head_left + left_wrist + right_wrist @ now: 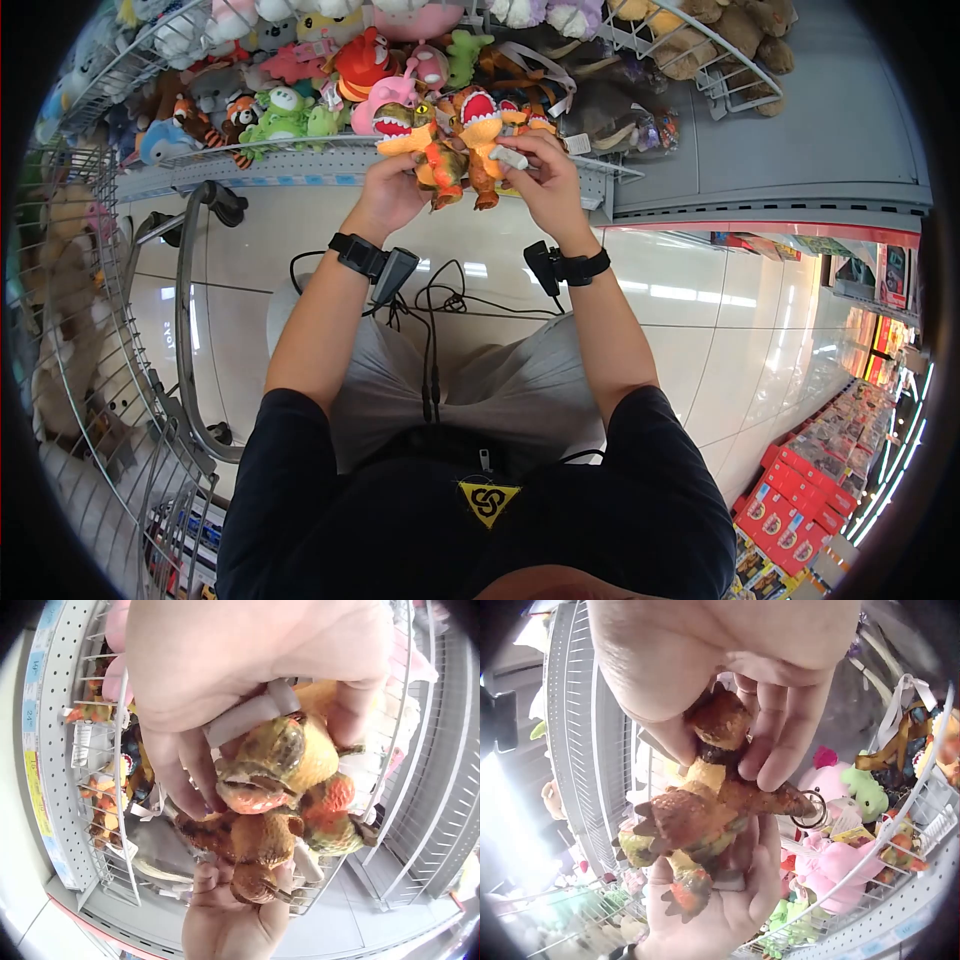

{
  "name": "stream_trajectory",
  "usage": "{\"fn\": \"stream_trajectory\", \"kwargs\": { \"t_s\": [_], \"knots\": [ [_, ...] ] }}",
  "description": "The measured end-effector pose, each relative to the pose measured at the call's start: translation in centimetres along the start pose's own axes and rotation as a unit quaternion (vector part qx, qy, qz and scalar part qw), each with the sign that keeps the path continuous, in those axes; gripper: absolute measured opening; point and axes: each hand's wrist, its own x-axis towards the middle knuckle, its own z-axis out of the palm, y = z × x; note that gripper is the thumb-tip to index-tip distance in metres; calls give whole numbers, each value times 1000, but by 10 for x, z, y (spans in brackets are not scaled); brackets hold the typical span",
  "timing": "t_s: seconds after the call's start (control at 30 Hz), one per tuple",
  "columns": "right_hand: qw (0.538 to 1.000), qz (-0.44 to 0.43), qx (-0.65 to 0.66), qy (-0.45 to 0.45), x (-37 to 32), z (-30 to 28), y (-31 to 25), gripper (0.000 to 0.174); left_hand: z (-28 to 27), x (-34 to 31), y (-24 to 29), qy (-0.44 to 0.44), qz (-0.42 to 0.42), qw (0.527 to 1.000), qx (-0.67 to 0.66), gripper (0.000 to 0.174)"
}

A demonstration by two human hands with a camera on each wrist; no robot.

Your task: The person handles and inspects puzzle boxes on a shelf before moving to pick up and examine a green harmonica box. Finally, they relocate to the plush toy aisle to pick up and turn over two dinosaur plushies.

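Note:
Two toy dinosaurs are held side by side in front of the shelf. My left hand [397, 197] grips the green-and-orange dinosaur [441, 168], whose open mouth shows white teeth. With thumb and fingers, my right hand [548, 180] grips the brown-orange dinosaur [483, 138], its red mouth wide open. A pale tag [510, 157] sits by the right fingers. In the right wrist view, a metal ring [808, 810] shows near the brown dinosaur's tail. The two toys overlap in both wrist views, partly hiding each other and the fingers.
Wire shelf baskets hold plush toys, including a green plush [275, 118] and a pink one [390, 95]. A wire cart [185, 330] stands at left. Black cables [430, 310] hang between the forearms. A grey shelf [720, 150] lies at right, red boxes [790, 510] beyond.

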Motion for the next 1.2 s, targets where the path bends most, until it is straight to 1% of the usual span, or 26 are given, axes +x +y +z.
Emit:
{"fn": "stream_trajectory", "kwargs": {
  "t_s": [0.07,0.2,0.27,0.33,0.37,0.4,0.43,0.47,0.5,0.53,0.57,0.6,0.63,0.67,0.7,0.73,0.77,0.8,0.83,0.87,0.93,1.03,1.1,1.13,1.17,1.2],
  "knots": [
    [1000,-13,10,15,-1,1,3,33,1,-3,0,58,-4,997,50,54],
    [999,-14,-19,25,-2,2,1,33,6,-5,-1,69,7,996,56,54],
    [999,-13,-20,27,-2,5,-1,34,6,-4,0,49,19,998,44,51],
    [995,60,76,35,-1,6,2,30,10,-3,2,62,36,995,67,51],
    [995,57,79,34,-1,2,4,30,15,-4,2,74,48,992,86,50],
    [979,124,160,19,-1,-4,6,28,20,-4,3,93,62,988,103,46],
    [952,191,239,4,0,-6,6,27,20,-2,4,92,64,988,106,46],
    [942,226,248,9,0,-4,8,30,20,-1,5,85,61,980,171,44],
    [942,226,250,8,0,-3,9,30,19,0,4,80,56,967,234,41],
    [962,209,173,-14,-1,1,5,35,22,0,4,64,63,966,242,38],
    [976,193,98,-36,-4,5,3,39,21,-1,1,70,59,966,242,38],
    [970,214,108,-36,-7,7,-2,47,20,-1,-3,61,73,959,267,38],
    [970,214,109,-34,-7,7,0,47,22,2,-2,48,89,951,292,38],
    [970,219,98,-46,-5,5,4,47,23,1,2,60,62,947,309,39],
    [969,225,87,-56,-6,2,5,48,25,1,3,57,60,948,309,39],
    [965,241,94,-30,-5,6,-10,50,29,0,5,72,56,947,308,41],
    [966,240,93,-28,-5,4,-4,50,32,0,6,87,53,946,308,42],
    [990,141,-17,2,-5,3,7,52,28,3,4,84,53,946,309,42],
    [991,40,-125,32,-4,2,13,55,19,7,0,84,90,931,345,44],
    [991,38,-126,33,-4,4,9,55,14,10,-2,85,126,912,380,46],
    [994,47,-86,55,-8,10,1,59,10,11,-6,91,126,907,391,48],
    [992,28,-100,76,-10,16,7,61,13,11,-7,97,126,904,397,52],
    [990,24,-116,80,-13,16,5,60,16,8,-8,94,125,907,390,54],
    [988,29,-130,78,-14,16,4,60,17,7,-9,104,127,902,400,55],
    [986,32,-146,75,-12,13,4,61,18,10,-8,112,132,897,408,57],
    [989,27,-130,69,-9,10,8,62,12,15,-11,98,156,889,420,59]
  ]
}}
